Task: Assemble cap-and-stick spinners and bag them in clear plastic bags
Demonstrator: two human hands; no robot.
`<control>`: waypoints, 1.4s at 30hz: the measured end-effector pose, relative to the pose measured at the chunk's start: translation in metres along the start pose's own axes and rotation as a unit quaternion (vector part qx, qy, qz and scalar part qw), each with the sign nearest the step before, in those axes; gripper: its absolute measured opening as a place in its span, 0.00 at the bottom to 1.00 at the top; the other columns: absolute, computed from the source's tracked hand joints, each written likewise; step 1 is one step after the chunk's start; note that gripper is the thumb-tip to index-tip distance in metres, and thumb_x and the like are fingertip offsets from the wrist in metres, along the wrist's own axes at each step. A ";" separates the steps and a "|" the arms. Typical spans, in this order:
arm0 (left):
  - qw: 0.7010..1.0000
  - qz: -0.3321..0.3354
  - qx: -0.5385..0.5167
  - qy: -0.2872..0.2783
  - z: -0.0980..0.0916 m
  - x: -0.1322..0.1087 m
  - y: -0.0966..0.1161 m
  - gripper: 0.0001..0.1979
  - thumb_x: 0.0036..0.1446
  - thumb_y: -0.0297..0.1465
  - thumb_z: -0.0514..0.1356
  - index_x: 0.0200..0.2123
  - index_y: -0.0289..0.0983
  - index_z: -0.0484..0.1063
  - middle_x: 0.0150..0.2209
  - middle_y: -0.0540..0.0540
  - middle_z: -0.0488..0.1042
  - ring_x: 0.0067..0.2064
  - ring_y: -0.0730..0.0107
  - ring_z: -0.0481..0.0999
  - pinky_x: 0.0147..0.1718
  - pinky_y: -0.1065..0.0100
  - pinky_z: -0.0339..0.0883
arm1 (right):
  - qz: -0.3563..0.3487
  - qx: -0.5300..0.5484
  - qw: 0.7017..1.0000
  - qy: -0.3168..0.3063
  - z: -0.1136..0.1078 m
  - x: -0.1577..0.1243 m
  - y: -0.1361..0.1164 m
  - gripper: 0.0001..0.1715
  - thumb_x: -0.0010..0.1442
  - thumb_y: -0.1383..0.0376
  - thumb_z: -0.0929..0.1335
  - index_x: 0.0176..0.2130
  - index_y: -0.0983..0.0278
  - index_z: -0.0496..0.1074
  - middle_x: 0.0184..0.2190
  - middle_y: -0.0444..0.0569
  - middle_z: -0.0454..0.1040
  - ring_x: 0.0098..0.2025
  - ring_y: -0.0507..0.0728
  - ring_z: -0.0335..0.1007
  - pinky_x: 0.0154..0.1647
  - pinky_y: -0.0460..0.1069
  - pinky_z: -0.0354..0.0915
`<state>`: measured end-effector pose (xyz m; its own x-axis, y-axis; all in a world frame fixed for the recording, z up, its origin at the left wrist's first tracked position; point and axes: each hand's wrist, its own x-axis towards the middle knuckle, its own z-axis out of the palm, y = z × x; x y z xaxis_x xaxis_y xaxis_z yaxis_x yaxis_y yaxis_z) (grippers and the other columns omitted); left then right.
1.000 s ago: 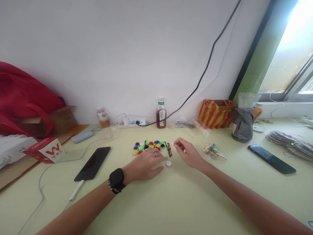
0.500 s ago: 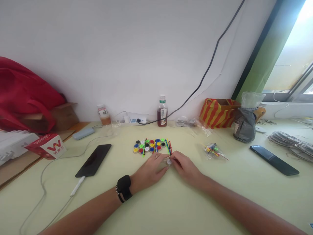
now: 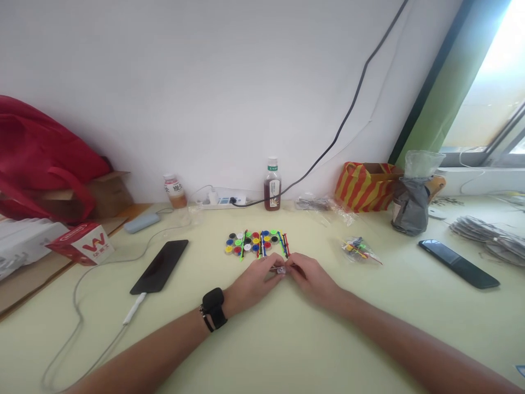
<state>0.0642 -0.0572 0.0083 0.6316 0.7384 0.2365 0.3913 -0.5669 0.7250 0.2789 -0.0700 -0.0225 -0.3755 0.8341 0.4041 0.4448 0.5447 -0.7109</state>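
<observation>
My left hand and my right hand meet at the middle of the table, their fingertips almost touching. Between them is a small whitish round piece, pinched by both hands; its exact kind is too small to make out. Just beyond the fingers lie several small round discs in red, yellow, blue, green, black and white. Thin coloured plastic sticks lie among and beside the discs. A clear plastic bag with more coloured parts sits to the right of my right hand.
A black phone on a charging cable lies left, another phone right. Along the wall stand a dark drink bottle, a second bottle, a power strip and a striped bag. A red-white box is far left.
Both hands have drawn slightly closer around the whitish piece, and the left thumb has moved up toward it. The discs and sticks lie as before. The view has shifted slightly.
</observation>
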 end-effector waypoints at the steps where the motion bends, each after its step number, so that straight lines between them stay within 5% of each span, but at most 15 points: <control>1: 1.000 0.002 -0.017 0.001 0.000 0.000 -0.001 0.04 0.69 0.33 0.58 0.45 0.42 0.71 0.46 0.47 0.79 0.49 0.61 0.78 0.50 0.61 0.73 | -0.005 -0.002 1.000 0.001 0.000 0.000 0.001 0.09 0.66 0.73 0.64 0.35 0.60 0.67 0.34 0.44 0.73 0.35 0.55 0.68 0.36 0.48 0.61; 11: 0.998 0.034 -0.059 0.001 0.000 -0.002 -0.007 0.07 0.67 0.36 0.62 0.43 0.40 0.77 0.44 0.45 0.81 0.47 0.64 0.81 0.52 0.61 0.76 | -0.076 -0.059 0.995 -0.027 -0.008 -0.004 0.006 0.14 0.64 0.76 0.63 0.38 0.61 0.74 0.36 0.48 0.75 0.39 0.56 0.72 0.40 0.50 0.66; 22: 0.996 0.070 0.048 0.010 -0.002 -0.005 -0.003 0.05 0.68 0.34 0.60 0.42 0.42 0.75 0.45 0.45 0.80 0.49 0.60 0.79 0.50 0.58 0.74 | -0.114 -0.105 0.987 -0.041 -0.012 -0.005 0.010 0.18 0.68 0.73 0.62 0.41 0.60 0.79 0.39 0.52 0.76 0.39 0.58 0.73 0.40 0.51 0.70; 30: 0.991 0.074 0.107 -0.007 -0.006 -0.008 0.003 0.04 0.64 0.31 0.62 0.42 0.43 0.74 0.46 0.46 0.80 0.52 0.58 0.77 0.52 0.57 0.72 | -0.077 -0.073 0.993 -0.047 -0.015 -0.007 0.002 0.17 0.66 0.75 0.63 0.39 0.60 0.80 0.37 0.49 0.75 0.39 0.57 0.73 0.39 0.51 0.68; 35: 0.992 0.084 0.096 0.006 -0.007 -0.011 0.000 0.09 0.64 0.32 0.62 0.47 0.44 0.72 0.50 0.45 0.77 0.54 0.57 0.75 0.54 0.56 0.70 | 0.003 -0.034 0.999 -0.026 -0.020 -0.008 -0.006 0.09 0.66 0.65 0.68 0.44 0.60 0.78 0.38 0.50 0.76 0.37 0.56 0.72 0.36 0.50 0.68; 42: 0.986 0.075 0.110 0.095 -0.010 -0.012 0.003 0.19 0.63 0.33 0.64 0.57 0.45 0.68 0.56 0.42 0.73 0.60 0.53 0.69 0.61 0.51 0.64 | 0.148 -0.059 0.985 0.071 -0.017 -0.013 -0.006 0.32 0.65 0.53 0.69 0.63 0.65 0.67 0.28 0.43 0.71 0.26 0.54 0.66 0.25 0.48 0.59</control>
<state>0.0515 -0.0641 0.0137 0.5653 0.6829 0.4627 0.4521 -0.7256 0.5187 0.2948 -0.0829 -0.0137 -0.1024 0.9569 0.2719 0.6115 0.2762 -0.7415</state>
